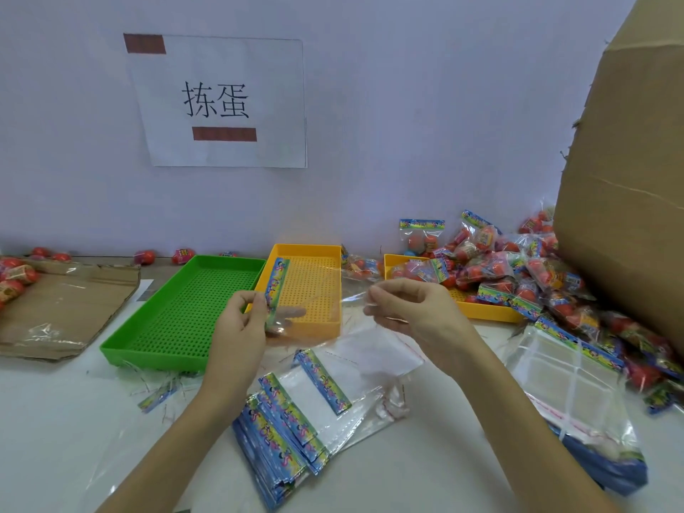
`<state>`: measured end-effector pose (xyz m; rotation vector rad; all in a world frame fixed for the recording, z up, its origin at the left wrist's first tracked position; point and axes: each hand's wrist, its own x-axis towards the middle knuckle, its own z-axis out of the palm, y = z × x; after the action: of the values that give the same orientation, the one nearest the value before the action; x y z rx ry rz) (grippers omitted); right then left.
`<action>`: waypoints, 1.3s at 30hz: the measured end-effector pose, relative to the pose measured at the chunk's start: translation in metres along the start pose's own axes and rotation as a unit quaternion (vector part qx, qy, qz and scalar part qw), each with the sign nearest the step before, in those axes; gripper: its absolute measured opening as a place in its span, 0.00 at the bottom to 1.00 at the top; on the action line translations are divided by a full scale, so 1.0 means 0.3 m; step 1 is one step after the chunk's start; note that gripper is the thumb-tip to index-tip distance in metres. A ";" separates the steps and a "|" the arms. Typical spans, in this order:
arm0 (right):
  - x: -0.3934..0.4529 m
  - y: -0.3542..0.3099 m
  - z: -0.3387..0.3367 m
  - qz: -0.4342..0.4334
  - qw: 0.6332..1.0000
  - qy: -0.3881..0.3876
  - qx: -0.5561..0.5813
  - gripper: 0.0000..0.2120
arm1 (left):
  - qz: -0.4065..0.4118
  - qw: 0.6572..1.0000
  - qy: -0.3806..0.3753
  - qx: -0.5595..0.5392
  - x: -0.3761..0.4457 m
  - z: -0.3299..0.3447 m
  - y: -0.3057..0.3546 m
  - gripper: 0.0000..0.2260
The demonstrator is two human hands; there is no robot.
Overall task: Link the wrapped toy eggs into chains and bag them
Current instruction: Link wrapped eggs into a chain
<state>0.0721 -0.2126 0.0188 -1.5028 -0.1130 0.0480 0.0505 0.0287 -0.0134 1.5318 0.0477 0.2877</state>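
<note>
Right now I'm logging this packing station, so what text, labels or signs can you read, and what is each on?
"拣蛋": large black characters on the white paper sign taped to the wall.
Two dark red bars on that sign: covered, nothing readable.
Colourful printed header strip of the clear plastic bag held by both hands: too blurred to read.
Stacked empty header bags on the table: print too small.
Red wrapped toy eggs: label illegible.

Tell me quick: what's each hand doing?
Left hand: pinching the clear bag by its printed header.
Right hand: pinching the same bag's open end.
</note>
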 end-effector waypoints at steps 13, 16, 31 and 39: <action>0.025 0.013 0.001 -0.135 0.971 0.193 -0.034 0.03 | -0.053 0.992 -0.109 -0.038 0.021 -0.027 -0.009 0.14; 0.032 0.009 -0.032 -0.147 0.965 0.215 -0.017 0.02 | 0.013 0.989 -0.024 0.144 0.029 -0.048 -0.009 0.16; -0.017 -0.019 0.019 -0.138 0.971 -0.136 -0.139 0.06 | 0.089 0.978 -0.142 0.128 0.001 -0.015 0.022 0.41; -0.013 -0.023 0.015 -0.188 0.968 -0.077 -0.149 0.09 | 0.285 0.903 -0.175 0.269 -0.014 -0.007 -0.009 0.09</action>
<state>0.0677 -0.2090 0.0257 -1.7537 -0.5485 -0.1652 0.0464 0.0297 -0.0167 2.1114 -0.6677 0.4833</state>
